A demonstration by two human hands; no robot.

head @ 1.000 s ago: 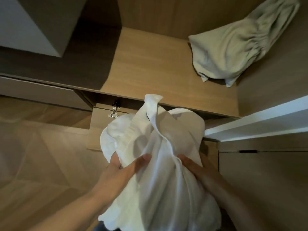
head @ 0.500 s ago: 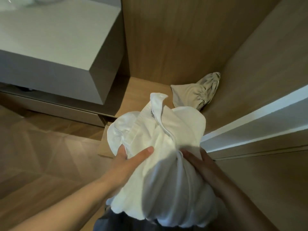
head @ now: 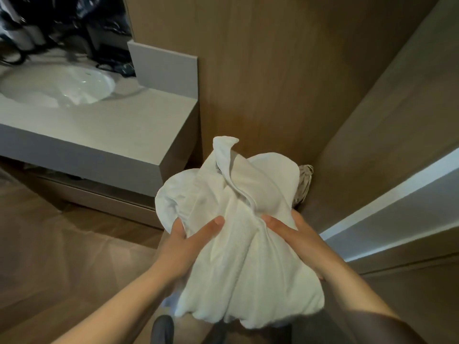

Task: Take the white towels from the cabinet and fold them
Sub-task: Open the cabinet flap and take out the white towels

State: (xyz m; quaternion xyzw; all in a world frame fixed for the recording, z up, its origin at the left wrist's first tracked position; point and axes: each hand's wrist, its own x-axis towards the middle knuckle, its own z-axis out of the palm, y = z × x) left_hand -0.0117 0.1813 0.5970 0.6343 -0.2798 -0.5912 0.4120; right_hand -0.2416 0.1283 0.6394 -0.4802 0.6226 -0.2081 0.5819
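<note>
Your hold has not changed over the last second. What has changed is your view and the white towel (head: 238, 234)'s position relative to the cabinet. A second ago you were looking down on the cabinet shelf with the beige cloth (head: 304, 182) lying in its back right corner. Now your head has come up, and the shelf is hidden behind the towel. Only a sliver of the beige cloth shows past the towel's right edge. The desk (head: 119, 127) with the sink (head: 57, 85) has come into view on your left.

The towel is a loose bundle in the air in front of you, above the wooden floor (head: 62, 244) and touching no surface. Your left hand (head: 188, 244) pinches its left side, with the thumb laid across the front and the other fingers tucked into the folds. Your right hand (head: 295, 239) grips the right side, thumb on the middle ridge. Its other fingers wrap behind the cloth, so you cannot tell how they lie.

I judge this towel to be out of the cabinet and the folding not yet begun. It needs shaking out flat, and the near edge of the desk looks like the closest surface for that.
</note>
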